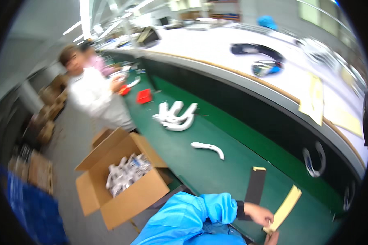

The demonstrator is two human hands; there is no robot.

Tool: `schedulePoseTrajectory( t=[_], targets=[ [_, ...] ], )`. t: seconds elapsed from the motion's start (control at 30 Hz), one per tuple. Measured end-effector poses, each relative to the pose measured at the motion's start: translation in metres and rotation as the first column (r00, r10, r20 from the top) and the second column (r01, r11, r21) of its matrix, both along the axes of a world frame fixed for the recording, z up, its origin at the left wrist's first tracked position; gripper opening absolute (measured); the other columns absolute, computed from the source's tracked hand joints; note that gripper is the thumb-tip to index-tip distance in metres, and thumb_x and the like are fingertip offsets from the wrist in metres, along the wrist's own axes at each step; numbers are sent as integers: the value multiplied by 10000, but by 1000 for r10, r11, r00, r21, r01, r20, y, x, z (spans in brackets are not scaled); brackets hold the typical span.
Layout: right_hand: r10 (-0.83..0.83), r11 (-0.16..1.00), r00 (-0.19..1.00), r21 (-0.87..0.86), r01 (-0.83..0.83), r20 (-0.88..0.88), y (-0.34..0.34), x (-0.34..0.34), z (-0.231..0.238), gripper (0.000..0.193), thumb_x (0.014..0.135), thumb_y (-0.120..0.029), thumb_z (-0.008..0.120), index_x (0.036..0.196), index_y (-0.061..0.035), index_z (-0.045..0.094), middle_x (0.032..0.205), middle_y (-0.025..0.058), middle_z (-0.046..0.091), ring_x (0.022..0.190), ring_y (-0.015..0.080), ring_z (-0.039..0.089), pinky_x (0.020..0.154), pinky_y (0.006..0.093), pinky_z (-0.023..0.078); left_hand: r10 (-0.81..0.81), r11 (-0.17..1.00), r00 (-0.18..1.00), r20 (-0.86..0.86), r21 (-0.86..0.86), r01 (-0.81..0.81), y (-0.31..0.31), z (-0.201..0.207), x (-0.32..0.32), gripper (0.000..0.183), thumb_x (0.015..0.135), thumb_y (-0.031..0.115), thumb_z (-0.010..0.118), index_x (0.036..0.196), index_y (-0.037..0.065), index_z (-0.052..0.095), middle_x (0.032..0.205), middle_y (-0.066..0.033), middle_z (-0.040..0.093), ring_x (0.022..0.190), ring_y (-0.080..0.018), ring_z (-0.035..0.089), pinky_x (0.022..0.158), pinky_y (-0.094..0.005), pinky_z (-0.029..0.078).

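My left hand (258, 214), coming out of a blue sleeve with a dark cuff, is closed with its fingertips at the near end of a pale yellow strip (288, 207). The strip lies slantwise on the green work table (221, 179). Only part of my right hand (272, 238) shows at the lower edge, its fingers against the same end of the strip. Beside my left hand lies a flat black strip (256, 185) with a yellowish bit at its far end, partly covered by my wrist.
An open cardboard box (131, 206) of white wrapped parts stands to the left. A curved white piece (208, 148) and a pile of similar pieces (178, 118) lie farther up the table, near a red tray (144, 96). Another person (96, 96) in white stands beyond. A raised white shelf (216, 45) runs along the right.
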State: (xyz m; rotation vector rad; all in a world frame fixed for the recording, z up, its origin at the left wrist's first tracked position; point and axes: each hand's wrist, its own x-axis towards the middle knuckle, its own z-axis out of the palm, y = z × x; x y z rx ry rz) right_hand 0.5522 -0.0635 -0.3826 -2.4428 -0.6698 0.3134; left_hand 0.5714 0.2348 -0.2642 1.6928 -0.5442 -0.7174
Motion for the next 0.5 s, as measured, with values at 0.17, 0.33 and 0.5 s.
schedulePoseTrajectory(
  t=[0.17, 0.33, 0.5],
  targets=[
    [60, 995, 991, 71, -69, 123, -20, 4, -30, 246, 800, -28, 580, 1045, -10, 566, 984, 209, 529, 928, 373, 491, 853, 413, 397, 191, 974, 974, -118, 149, -173, 2, -83, -44, 286, 822, 266, 566, 927, 1, 586, 736, -53, 595, 683, -137, 528, 604, -309, 439],
    [166, 985, 983, 30, -169, 80, -56, 23, -39, 284, 781, -46, 612, 1059, -26, 558, 987, 196, 510, 942, 354, 494, 829, 416, 413, 369, 919, 877, -309, -20, -394, -20, -113, -67, 283, 837, 271, 566, 961, 18, 578, 807, -41, 598, 743, -127, 555, 663, -289, 461],
    [82, 981, 995, 180, -71, -49, -55, 31, -56, 266, 798, -1, 582, 1061, -23, 550, 1004, 194, 508, 939, 348, 498, 833, 392, 421, 315, 946, 929, -192, -17, -324, -54, -88, -66, 353, 851, 294, 583, 1049, 2, 567, 929, -101, 625, 837, -180, 585, 732, -318, 473]
  ],
)
